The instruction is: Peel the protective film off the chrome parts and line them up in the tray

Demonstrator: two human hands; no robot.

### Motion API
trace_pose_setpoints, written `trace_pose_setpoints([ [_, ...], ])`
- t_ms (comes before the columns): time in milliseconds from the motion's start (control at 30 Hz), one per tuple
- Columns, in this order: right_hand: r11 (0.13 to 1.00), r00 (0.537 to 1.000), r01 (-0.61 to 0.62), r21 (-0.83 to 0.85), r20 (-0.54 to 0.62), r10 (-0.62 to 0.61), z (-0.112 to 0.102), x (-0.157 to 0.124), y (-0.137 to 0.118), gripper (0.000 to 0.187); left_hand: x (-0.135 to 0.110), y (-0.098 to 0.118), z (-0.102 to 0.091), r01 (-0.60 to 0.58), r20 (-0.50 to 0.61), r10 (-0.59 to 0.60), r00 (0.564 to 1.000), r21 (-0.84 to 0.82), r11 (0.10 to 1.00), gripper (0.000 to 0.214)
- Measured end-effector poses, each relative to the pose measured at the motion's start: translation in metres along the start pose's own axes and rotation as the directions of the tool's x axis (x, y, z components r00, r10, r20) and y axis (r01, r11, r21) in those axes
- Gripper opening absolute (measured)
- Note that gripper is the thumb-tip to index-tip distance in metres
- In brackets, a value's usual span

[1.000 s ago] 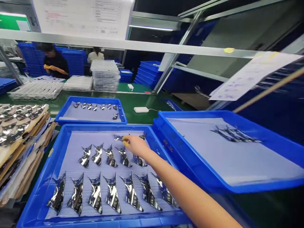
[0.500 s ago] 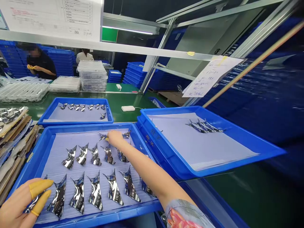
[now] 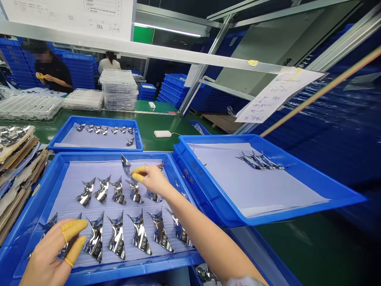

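My right hand (image 3: 153,178), with yellow finger cots, pinches a shiny curved chrome part (image 3: 126,165) at its lower end. The part is raised and tilted over the far side of the blue tray (image 3: 133,267). Below it, a row of similar chrome parts (image 3: 102,189) lies on the white paper lining. A nearer row of larger chrome parts (image 3: 117,235) runs along the tray's front. My left hand (image 3: 53,250) hovers at the near left corner, thumb and forefinger apart in yellow cots. It partly hides the leftmost chrome parts and holds nothing visible.
Behind stands a second blue tray (image 3: 98,147) with small chrome parts. To the right, stacked blue trays (image 3: 214,186) carry several chrome parts on paper. Layered cardboard (image 3: 20,186) rises at left. A white box with a cord (image 3: 162,134) lies on the green table. People work beyond.
My right hand has lifted the chrome part from the tray's far row and tilted it upward. My left hand has shifted right across the near left parts. The view has turned slightly.
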State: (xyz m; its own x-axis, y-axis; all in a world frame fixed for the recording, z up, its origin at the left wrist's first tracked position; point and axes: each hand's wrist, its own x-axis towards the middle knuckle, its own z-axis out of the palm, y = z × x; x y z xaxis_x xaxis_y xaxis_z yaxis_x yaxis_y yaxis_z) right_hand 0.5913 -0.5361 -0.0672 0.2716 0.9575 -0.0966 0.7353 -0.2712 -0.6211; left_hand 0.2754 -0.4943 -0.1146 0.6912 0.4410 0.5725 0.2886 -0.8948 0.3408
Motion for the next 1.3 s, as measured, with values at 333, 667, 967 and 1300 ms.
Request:
trace_pose_setpoints([
  [333,0.309,0.998,0.040,0.950,-0.026,-0.048,0.058,-0.116,-0.039,0.026,0.022,0.049,0.021,0.058,0.117,-0.018,0.993,-0.348,0.936,0.037],
  [667,0.315,0.988,0.047,0.948,0.002,-0.156,0.059,-0.135,-0.047,0.025,0.001,0.037,0.016,0.198,0.354,0.029,0.935,-0.586,0.786,0.039],
  [967,0.476,0.917,0.391,0.788,-0.291,-0.272,0.049,-0.126,-0.058,0.034,0.014,0.055,0.008,0.216,0.255,-0.053,0.965,-0.672,0.708,0.033],
  [1300,0.463,0.879,0.473,0.750,-0.361,-0.312,0.049,-0.125,-0.060,0.024,0.010,0.047,0.009,0.233,0.331,-0.009,0.943,-0.645,0.728,0.030],
])
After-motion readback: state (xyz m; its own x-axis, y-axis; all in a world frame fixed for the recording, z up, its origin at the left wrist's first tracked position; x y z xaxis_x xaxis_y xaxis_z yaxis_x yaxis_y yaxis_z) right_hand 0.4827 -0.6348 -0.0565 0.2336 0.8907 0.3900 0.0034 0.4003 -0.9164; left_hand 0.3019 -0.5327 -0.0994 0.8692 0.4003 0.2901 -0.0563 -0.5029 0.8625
